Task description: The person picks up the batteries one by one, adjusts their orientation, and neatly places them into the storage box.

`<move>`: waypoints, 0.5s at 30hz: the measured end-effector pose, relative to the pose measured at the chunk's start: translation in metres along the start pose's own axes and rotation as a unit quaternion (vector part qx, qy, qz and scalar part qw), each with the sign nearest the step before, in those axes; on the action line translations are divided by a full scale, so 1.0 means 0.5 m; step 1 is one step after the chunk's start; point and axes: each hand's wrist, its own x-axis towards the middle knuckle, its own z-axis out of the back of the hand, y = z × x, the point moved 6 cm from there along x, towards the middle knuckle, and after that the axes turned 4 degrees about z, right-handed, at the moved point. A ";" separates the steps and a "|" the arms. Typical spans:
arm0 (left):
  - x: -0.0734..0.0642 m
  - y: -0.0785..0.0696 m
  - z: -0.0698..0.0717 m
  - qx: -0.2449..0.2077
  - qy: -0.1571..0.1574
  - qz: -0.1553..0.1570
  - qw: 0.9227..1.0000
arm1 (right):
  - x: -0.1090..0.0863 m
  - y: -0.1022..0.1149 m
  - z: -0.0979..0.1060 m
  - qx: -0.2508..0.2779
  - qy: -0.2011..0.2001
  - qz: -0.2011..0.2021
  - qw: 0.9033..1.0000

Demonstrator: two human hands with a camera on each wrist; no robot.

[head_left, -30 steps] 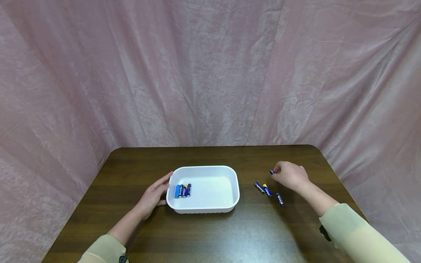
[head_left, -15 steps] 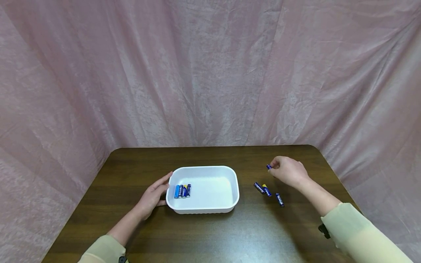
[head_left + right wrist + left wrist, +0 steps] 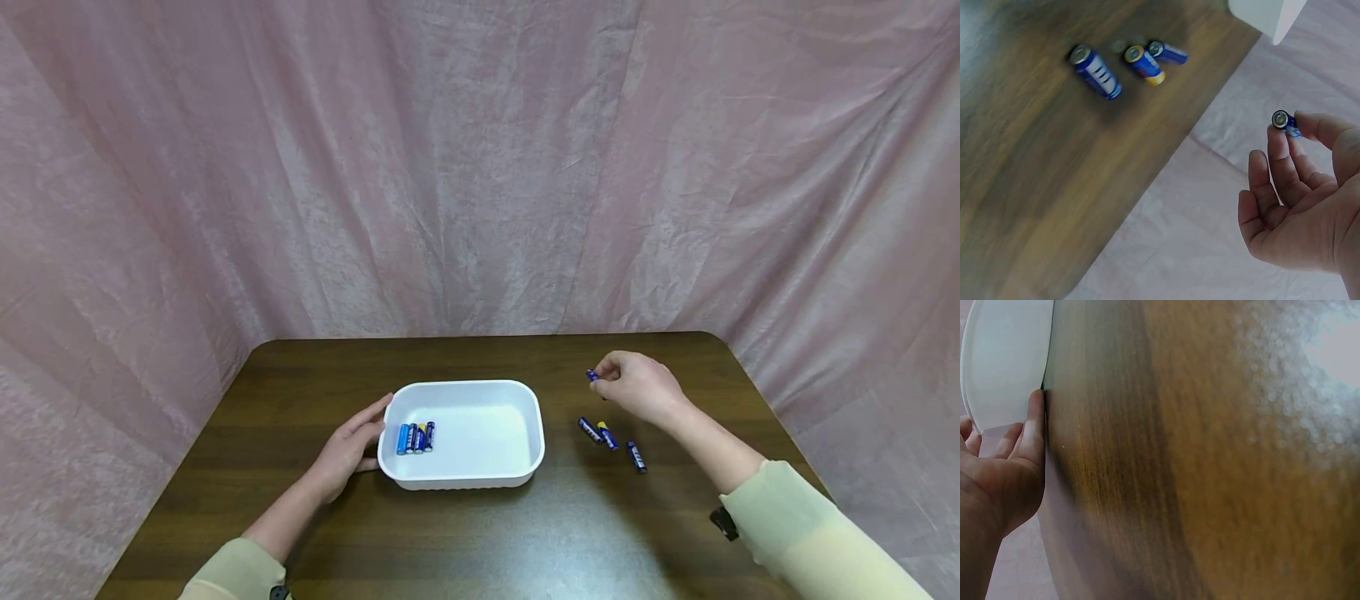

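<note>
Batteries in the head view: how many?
8: four batteries inside the white tray, three batteries on the table right of it, one battery held in the right hand.

Pink curtain (image 3: 450, 167) behind brown table (image 3: 465, 542).

From here I get a brown wooden table (image 3: 480, 533), rounded far corners, shiny glare; pink curtain (image 3: 480, 167) behind, wrinkled.

The tray (image 3: 461, 482) is plain white, and the leftmost battery (image 3: 402, 439) in it is bright sky blue. The held battery (image 3: 1293, 130) is darker blue. One loose battery (image 3: 1145, 65) is blue with a yellow end, and a second loose battery (image 3: 1096, 73) has white markings on dark blue. Table's (image 3: 450, 546) brown woodgrain, curtain's (image 3: 480, 167) mottled dusty pink.
</note>
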 end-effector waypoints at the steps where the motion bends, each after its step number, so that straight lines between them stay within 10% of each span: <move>1: -0.001 -0.001 0.000 0.000 0.001 -0.002 1.000 | 0.001 0.005 -0.002 0.007 0.003 0.001 1.000; 15: -0.002 0.000 -0.002 -0.008 0.002 -0.006 1.000 | 0.018 0.069 -0.026 0.057 0.010 0.016 0.998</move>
